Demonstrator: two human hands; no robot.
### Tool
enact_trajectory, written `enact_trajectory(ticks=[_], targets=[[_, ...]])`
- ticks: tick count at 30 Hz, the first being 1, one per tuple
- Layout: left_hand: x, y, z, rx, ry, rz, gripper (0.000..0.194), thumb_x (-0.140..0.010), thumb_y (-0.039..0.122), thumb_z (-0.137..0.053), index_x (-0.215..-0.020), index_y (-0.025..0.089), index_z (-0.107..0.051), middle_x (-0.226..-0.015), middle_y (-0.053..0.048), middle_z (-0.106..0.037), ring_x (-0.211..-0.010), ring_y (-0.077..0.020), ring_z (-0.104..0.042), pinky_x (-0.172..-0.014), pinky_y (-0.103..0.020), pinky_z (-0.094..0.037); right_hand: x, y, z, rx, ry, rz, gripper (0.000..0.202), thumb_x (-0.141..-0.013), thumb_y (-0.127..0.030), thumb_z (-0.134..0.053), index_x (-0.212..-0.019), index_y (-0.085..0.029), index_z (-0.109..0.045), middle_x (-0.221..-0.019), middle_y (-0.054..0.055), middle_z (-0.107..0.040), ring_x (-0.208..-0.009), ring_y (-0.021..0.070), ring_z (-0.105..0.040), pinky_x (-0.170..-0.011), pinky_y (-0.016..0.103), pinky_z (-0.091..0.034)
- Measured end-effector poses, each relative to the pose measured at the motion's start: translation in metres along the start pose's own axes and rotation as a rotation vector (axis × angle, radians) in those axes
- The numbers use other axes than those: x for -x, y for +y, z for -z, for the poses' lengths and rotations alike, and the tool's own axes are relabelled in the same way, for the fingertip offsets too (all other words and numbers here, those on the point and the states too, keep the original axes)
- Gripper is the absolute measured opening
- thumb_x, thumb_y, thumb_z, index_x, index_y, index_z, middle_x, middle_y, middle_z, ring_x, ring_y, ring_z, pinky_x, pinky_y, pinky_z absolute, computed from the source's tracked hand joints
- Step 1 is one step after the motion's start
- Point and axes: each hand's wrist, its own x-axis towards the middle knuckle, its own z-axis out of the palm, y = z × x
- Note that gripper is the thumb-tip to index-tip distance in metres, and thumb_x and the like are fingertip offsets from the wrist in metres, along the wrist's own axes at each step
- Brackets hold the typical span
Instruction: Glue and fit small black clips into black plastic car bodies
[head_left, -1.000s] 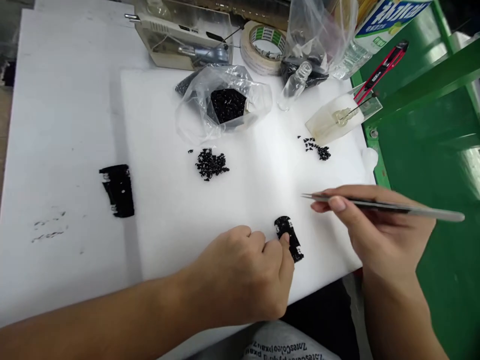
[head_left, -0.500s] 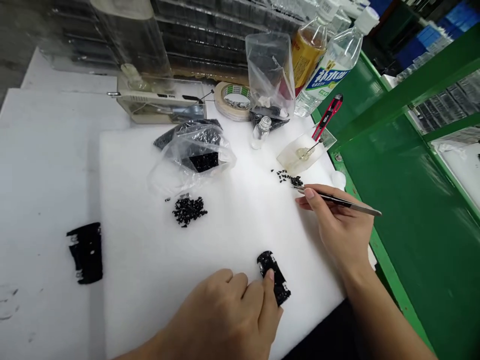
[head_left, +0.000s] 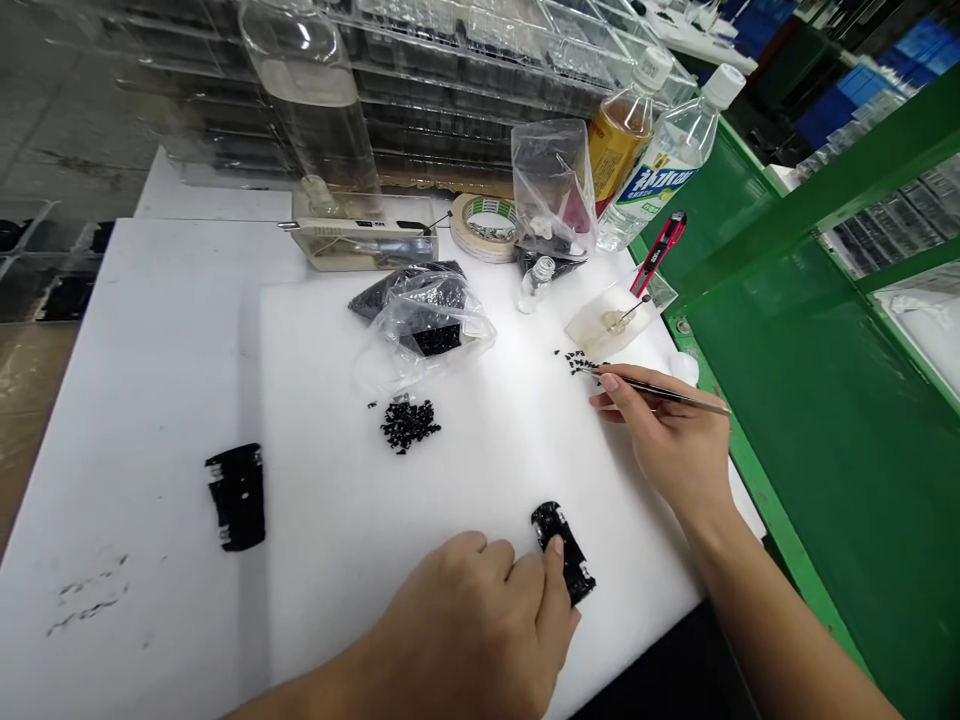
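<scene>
A black curved piece (head_left: 574,565) lies on the white foam pad (head_left: 322,590), gripped at its near side by my left hand (head_left: 487,620), index finger on top. My right hand (head_left: 675,440) pinches metal tweezers (head_left: 675,396), whose tips point left at a small group of black bits (head_left: 577,362). A larger pile of black bits (head_left: 409,424) sits near the pad's middle. Farther left, a second black piece (head_left: 240,497) rests at the pad's left edge. Whether the tweezer tips hold a bit is too small to tell.
Behind the piles are an open plastic bag (head_left: 435,310), a tape roll (head_left: 486,228), a small glass vial (head_left: 536,283), a translucent block (head_left: 611,320), a red cutter (head_left: 660,252) and bottles (head_left: 652,180). A green metal frame (head_left: 817,400) borders the right side.
The view has shifted, so the table items appear farther right and lower. The tweezer tips have moved left along the small group of bits. My left hand still holds the black piece.
</scene>
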Motion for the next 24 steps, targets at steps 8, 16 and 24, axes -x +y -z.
enact_trajectory(ticks=[8, 16, 24], targets=[[0.0, -0.001, -0.001, 0.004, 0.001, -0.027, 0.035, -0.093, 0.029, -0.079, -0.117, 0.002, -0.078, -0.068, -0.003, -0.065, -0.052, -0.0179, -0.056, -0.038, -0.034, -0.043, 0.05, -0.013, 0.028, 0.397, -0.348, 0.714, 0.055, -0.095, -0.001, -0.077, -0.147, -0.021, -0.07, -0.127, 0.009, -0.082, -0.11, 0.0235, -0.082, -0.098, 0.036, -0.072], [-0.002, -0.002, 0.002, 0.035, -0.004, -0.019, 0.037, -0.091, 0.028, -0.082, -0.115, 0.0, -0.078, -0.067, -0.004, -0.064, -0.051, -0.0187, -0.056, -0.036, -0.035, -0.044, 0.067, -0.011, 0.035, 0.219, -0.201, 0.443, 0.043, -0.094, -0.006, -0.08, -0.133, -0.026, -0.079, -0.118, 0.005, -0.084, -0.1, 0.0238, -0.084, -0.089, 0.035, -0.074], [-0.001, -0.003, 0.002, 0.064, -0.01, -0.008, 0.037, -0.092, 0.03, -0.082, -0.115, 0.001, -0.079, -0.066, -0.003, -0.063, -0.049, -0.0185, -0.056, -0.035, -0.036, -0.044, 0.055, -0.015, 0.016, 0.063, -0.141, 0.113, 0.012, -0.099, -0.025, -0.081, -0.11, -0.025, -0.086, -0.1, 0.005, -0.086, -0.085, 0.0232, -0.084, -0.074, 0.033, -0.072]])
